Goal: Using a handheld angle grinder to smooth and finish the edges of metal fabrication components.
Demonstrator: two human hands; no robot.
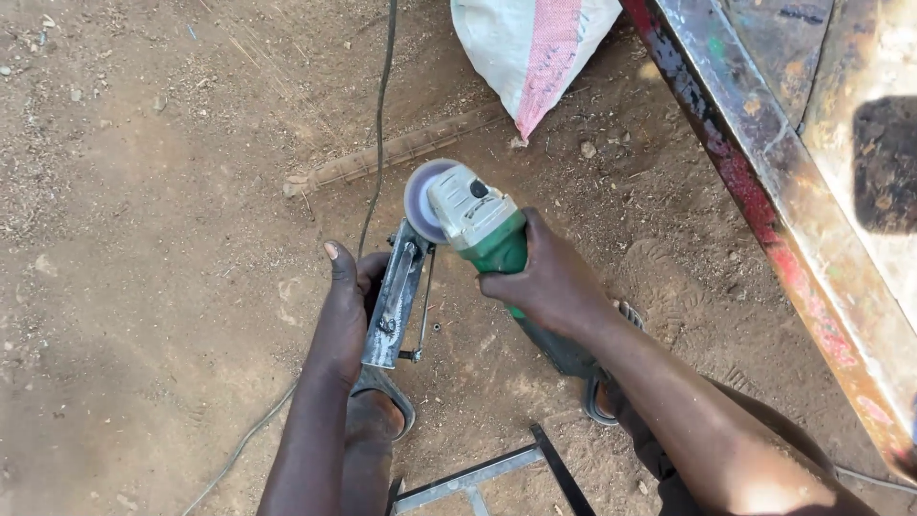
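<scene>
My left hand (346, 311) grips a flat grey metal bracket (394, 298) with a thin rod welded along its side, holding it upright over the dirt. My right hand (549, 279) is wrapped around the green body of an angle grinder (482, 229). The grinder's round disc (420, 199) sits against the top end of the metal bracket. My feet in sandals show below both hands.
A white and pink woven sack (530, 43) lies at the top. A painted, rusty metal frame (764, 182) runs down the right side. A power cord (379, 115) trails across the dirt, near a ribbed steel bar (401, 151). A welded metal frame piece (497, 473) lies at the bottom.
</scene>
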